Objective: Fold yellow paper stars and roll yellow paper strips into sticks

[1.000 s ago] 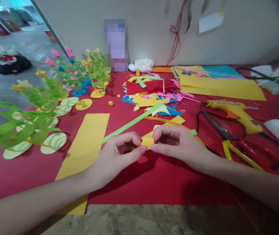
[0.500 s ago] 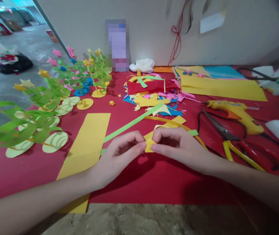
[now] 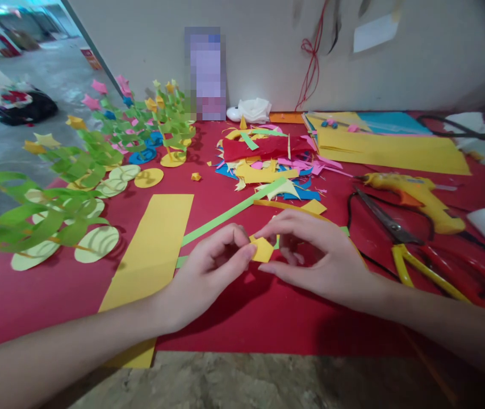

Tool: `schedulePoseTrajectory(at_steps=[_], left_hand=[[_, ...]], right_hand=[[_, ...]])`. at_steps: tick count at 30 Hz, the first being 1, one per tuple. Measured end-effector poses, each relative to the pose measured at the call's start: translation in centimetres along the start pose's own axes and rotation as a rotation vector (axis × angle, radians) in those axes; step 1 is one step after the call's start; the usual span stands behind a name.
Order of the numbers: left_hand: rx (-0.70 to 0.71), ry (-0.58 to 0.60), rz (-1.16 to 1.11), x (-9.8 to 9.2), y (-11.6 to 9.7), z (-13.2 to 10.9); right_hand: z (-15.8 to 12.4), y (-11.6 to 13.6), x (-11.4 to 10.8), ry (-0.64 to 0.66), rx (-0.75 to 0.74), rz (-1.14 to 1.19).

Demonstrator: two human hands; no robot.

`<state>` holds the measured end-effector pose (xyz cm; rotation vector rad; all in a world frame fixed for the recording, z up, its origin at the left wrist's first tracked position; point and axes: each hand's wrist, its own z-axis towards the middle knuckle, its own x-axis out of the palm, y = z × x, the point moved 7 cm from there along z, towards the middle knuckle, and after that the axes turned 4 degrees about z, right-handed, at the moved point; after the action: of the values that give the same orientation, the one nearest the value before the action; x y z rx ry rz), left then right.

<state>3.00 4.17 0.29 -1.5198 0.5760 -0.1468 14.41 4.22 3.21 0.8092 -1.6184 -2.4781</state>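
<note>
A small folded pentagon of yellow paper is pinched between the thumb and fingers of my left hand, a little above the red table surface. My right hand arches over its right side with thumb and forefinger spread apart; whether a fingertip touches it I cannot tell. Beyond my fingers lie a thin green paper strip and a yellow strip end. To the left of my left hand rests a wide yellow paper sheet.
Paper plants with star tops crowd the left side. Coloured paper scraps are heaped behind my hands. On the right are scissors and a yellow glue gun. Yellow sheets lie at the back right.
My right thumb and forefinger have parted from their pinch on the yellow paper. More of the pentagon's face now shows. My left hand keeps its pinch.
</note>
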Motion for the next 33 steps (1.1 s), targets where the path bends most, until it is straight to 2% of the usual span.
schedulePoseTrajectory(at_steps=[15,21,33], left_hand=[[0.018,0.063,-0.096,0.43,-0.06,-0.07],[0.006,0.029,-0.112,0.10,0.05,0.14],[-0.025,0.063,-0.081,0.28,0.15,0.16]], right_hand=[[-0.26,0.56,0.05,0.027,-0.086,-0.073],[-0.32,0.65,0.16,0.072,-0.088,-0.074],[-0.19,0.22,0.15,0.034,-0.049,-0.081]])
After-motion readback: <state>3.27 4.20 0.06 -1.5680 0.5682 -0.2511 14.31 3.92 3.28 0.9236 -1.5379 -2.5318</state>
